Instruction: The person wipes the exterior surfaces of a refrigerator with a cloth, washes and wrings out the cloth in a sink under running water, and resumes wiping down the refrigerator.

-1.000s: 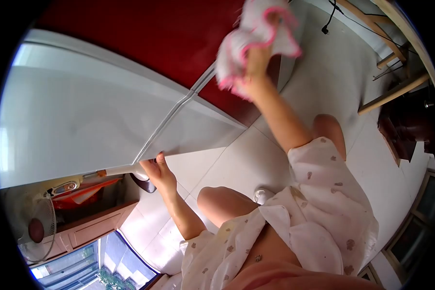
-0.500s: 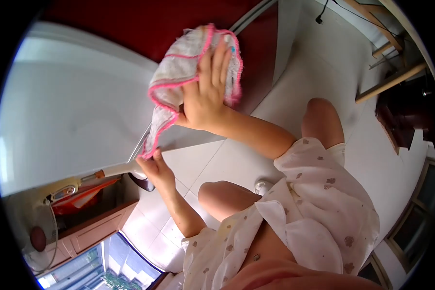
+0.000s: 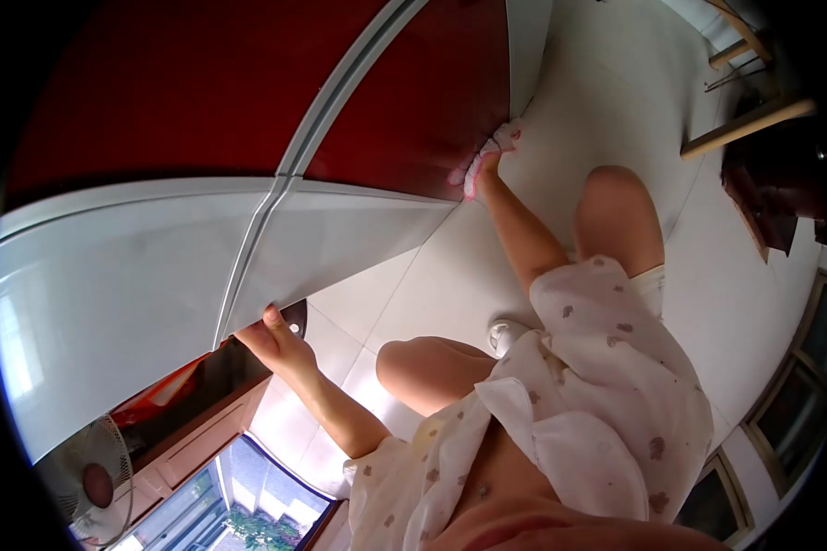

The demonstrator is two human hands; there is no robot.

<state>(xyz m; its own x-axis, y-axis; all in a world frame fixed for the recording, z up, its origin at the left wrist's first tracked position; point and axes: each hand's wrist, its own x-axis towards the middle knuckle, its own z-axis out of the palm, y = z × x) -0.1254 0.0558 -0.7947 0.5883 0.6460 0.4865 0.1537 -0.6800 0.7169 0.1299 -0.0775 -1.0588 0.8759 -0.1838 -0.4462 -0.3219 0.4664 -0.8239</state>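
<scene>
My right hand (image 3: 490,165), reaching low and forward, is on a white cloth (image 3: 473,176) with pink edging at the bottom edge of the red door (image 3: 413,119). The cloth is bunched around the hand, and most fingers are hidden. My left hand (image 3: 283,347) grips the edge of the pale grey panel (image 3: 147,239) of what looks like a refrigerator. Its thumb shows on the near side, while the fingers are partly hidden behind the edge. A grey seam (image 3: 289,165) crosses between the red upper and lower parts.
An electric fan (image 3: 87,473) stands at lower left beside a wooden cabinet (image 3: 198,427) and a bright screen or window (image 3: 239,505). Pale tiles (image 3: 386,294) cover the floor. Wooden legs (image 3: 749,129) and a dark brown object (image 3: 772,197) are at right.
My right hand has moved down and right with the cloth, from the upper part of the panel to the door's bottom edge. The cloth has left my left hand's side; that hand stays near the edge.
</scene>
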